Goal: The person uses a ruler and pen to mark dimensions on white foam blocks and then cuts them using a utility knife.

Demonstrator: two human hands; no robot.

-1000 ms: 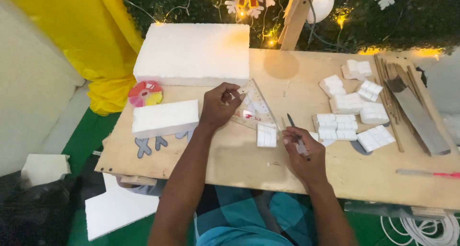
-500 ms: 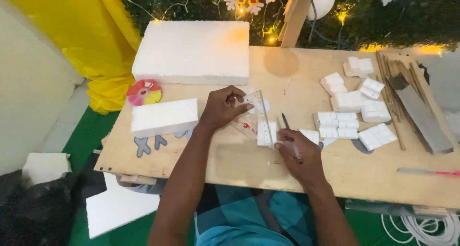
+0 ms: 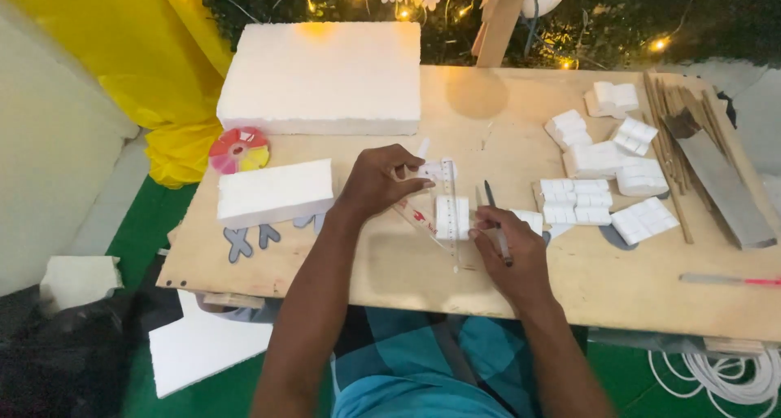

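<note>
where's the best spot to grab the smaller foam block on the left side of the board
Probably across the narrow width of the foam block, near its middle, coming from above. It lies flat and long on the board, with both long faces free. The left hand is nearest; the right hand holds a pen.

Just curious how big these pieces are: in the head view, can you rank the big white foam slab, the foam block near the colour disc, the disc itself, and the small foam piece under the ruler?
1. Foam slab
2. Foam block
3. Colour disc
4. Small foam piece
</note>
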